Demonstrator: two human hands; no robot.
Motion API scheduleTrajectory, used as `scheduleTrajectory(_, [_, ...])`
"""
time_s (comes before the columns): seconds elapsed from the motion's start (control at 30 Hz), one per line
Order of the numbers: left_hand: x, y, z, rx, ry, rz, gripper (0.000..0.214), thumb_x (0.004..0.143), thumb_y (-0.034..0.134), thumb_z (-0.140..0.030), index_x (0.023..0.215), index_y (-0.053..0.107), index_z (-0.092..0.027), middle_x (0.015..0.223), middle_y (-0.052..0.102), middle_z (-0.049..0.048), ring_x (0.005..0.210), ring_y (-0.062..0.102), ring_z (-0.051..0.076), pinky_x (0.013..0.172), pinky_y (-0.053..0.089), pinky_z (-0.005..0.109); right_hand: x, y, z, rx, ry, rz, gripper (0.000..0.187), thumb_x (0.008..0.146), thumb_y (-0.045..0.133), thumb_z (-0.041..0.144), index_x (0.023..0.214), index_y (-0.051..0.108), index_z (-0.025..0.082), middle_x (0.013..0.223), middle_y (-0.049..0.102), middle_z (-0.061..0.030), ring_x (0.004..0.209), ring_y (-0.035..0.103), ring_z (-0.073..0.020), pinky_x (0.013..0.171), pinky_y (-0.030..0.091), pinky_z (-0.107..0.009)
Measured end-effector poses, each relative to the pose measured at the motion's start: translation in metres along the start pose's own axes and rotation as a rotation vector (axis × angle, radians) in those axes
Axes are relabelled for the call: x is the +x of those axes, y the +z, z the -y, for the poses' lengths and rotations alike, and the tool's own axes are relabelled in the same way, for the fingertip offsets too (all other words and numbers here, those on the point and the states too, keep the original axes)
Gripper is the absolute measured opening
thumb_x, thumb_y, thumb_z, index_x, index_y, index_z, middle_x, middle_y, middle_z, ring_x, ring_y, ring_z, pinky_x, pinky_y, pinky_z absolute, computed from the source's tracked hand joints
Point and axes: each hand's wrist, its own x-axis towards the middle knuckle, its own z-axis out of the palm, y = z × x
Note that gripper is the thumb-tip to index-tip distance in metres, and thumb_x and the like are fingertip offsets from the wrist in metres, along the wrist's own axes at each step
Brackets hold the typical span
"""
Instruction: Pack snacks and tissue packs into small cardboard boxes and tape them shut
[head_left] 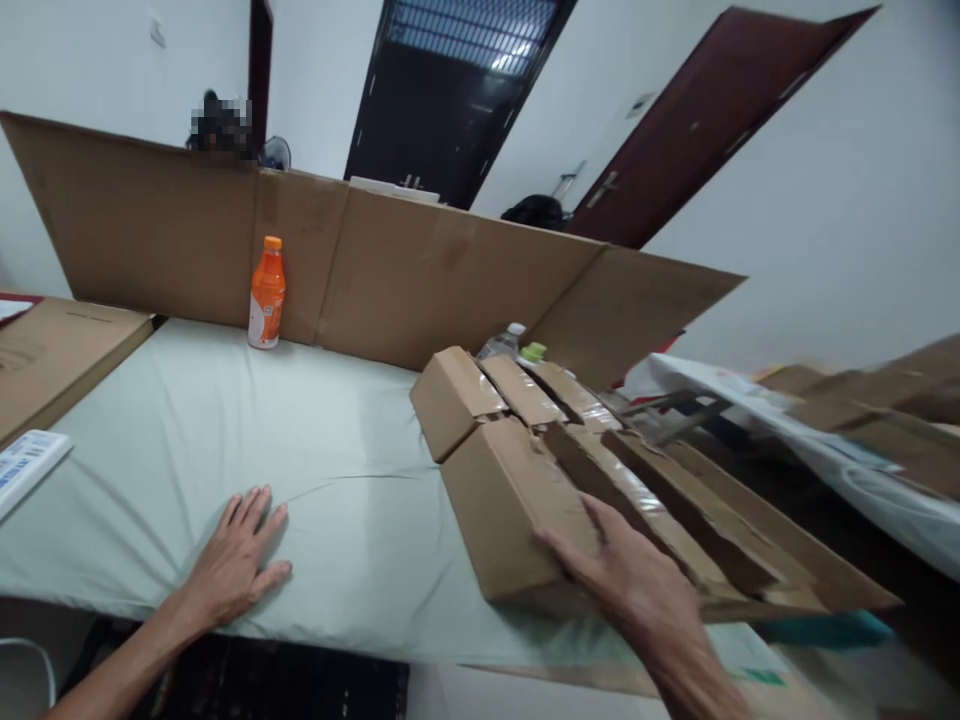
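Note:
My left hand [242,560] lies flat on the pale green cloth [360,420] that covers the table, its fingers spread and nothing under them but cloth. To the right stands a brown cardboard box [510,500] divided into several long compartments, with strips of clear tape along its edges. My right hand [637,570] holds the near part of this box, thumb on the top and the other fingers reaching over a wall into a compartment, where their tips are hidden. Just behind the box are a clear bottle with a white cap [510,338] and a green cap [533,352].
A tall cardboard screen [450,270] runs along the table's back edge, with an orange bottle [268,295] upright before it. At left are a flat cardboard box [75,350] and a white power strip [30,465]. Another table under plastic sheeting [847,460] stands at right. Beyond the screen shows a person's head [220,125].

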Motion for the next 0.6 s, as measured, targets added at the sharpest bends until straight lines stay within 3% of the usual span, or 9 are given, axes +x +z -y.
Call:
scheduleTrajectory(0.13, [-0.007,-0.001,0.006,-0.068,-0.006,-0.039,0.067,0.104,0.051,-0.054,0.162,0.041,-0.022,0.173,0.025,0.0184,0.158,0.033,0.039,0.125,0.038,0.056,-0.008,-0.006,0.018,0.23,-0.051,0.009,0.054,0.073,0.064,0.063,0.107,0.072,0.022,0.081,0.076,-0.0116,0.069,0.07,-0.032,0.062,0.054,-0.043])
scheduleTrajectory(0.27, [-0.008,-0.019,0.021,-0.229,-0.034,-0.154,0.067,0.104,0.051,-0.052,0.163,0.036,-0.023,0.173,0.027,0.0178,0.154,0.04,0.039,0.119,0.047,0.054,-0.03,-0.035,0.072,0.317,-0.278,0.004,0.033,0.087,0.062,0.051,0.104,0.071,0.024,0.089,0.077,-0.008,0.074,0.07,-0.0264,0.065,0.055,-0.038])
scheduleTrajectory(0.37, [-0.002,-0.046,0.036,-0.312,-0.066,-0.272,0.072,0.1,0.056,-0.055,0.162,0.034,-0.025,0.17,0.032,0.0177,0.152,0.041,0.042,0.119,0.046,0.06,-0.034,-0.051,0.123,0.411,-0.602,-0.009,0.015,0.097,0.06,0.029,0.108,0.068,0.023,0.09,0.075,-0.0055,0.079,0.068,-0.0224,0.069,0.054,-0.034])
scheduleTrajectory(0.43, [0.004,-0.068,0.041,-0.35,-0.058,-0.321,0.075,0.098,0.06,-0.055,0.162,0.031,-0.028,0.169,0.033,0.0167,0.153,0.039,0.043,0.119,0.043,0.064,-0.031,-0.053,0.154,0.474,-0.807,-0.002,0.016,0.098,0.059,0.016,0.11,0.066,0.023,0.087,0.073,-0.0037,0.078,0.065,-0.0198,0.071,0.051,-0.033])
scheduleTrajectory(0.6, [0.022,-0.123,0.025,-0.478,0.063,-0.372,0.086,0.095,0.066,-0.038,0.166,0.019,-0.037,0.174,0.023,0.0118,0.157,0.032,0.042,0.124,0.033,0.069,-0.027,-0.045,0.198,0.578,-1.068,0.086,0.023,0.097,0.055,0.003,0.108,0.067,0.019,0.093,0.075,-0.0051,0.084,0.066,-0.0181,0.075,0.051,-0.033])
